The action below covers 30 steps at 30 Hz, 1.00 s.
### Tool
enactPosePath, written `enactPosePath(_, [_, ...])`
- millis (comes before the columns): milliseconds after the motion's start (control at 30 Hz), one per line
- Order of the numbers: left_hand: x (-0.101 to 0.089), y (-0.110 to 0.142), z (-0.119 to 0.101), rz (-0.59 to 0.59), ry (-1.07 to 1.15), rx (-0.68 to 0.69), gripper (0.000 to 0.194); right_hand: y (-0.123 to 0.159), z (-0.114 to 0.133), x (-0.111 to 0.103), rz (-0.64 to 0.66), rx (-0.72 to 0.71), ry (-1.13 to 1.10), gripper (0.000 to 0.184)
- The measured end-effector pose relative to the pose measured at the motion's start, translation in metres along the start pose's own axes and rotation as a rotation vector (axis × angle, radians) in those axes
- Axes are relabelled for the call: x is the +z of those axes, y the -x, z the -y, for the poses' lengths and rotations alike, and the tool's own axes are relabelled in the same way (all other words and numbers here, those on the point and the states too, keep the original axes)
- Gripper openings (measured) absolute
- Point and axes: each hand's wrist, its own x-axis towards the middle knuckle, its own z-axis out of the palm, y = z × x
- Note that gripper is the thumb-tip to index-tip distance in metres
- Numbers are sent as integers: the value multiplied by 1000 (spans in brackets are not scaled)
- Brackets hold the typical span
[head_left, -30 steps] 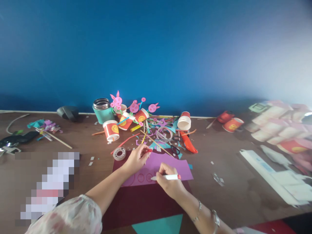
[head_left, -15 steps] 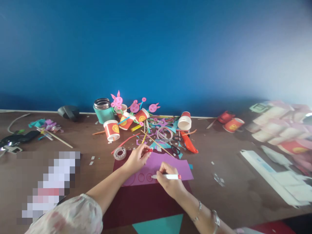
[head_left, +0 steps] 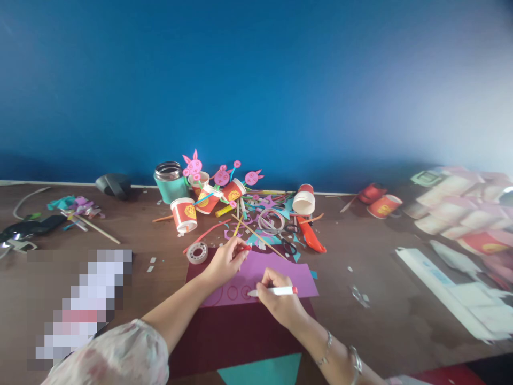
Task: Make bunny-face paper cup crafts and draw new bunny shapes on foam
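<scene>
My right hand is closed around a white marker with a red end, its tip touching a purple sheet of paper. Several red circles are drawn on the paper, and the tip sits at the rightmost visible one. Pinched in my left hand is a small red marker cap; this hand rests at the paper's upper left. Beneath the purple paper lies a dark maroon sheet, with a teal piece of paper nearer to me.
Behind the paper stand red paper cups with pink animal cutouts, a teal thermos and scattered scraps. A tape roll lies left, scissors behind. Stacked cups and a white power strip are at right.
The marker tip makes small movements at the rightmost visible circle, where the red marks shift slightly. My left hand stays in place with the cap.
</scene>
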Motion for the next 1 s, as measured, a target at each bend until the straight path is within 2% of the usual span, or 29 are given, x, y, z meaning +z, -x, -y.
enactPosePath(1000, [-1, 0, 0, -5, 2, 9, 11, -1, -1, 0, 15, 1, -13, 25])
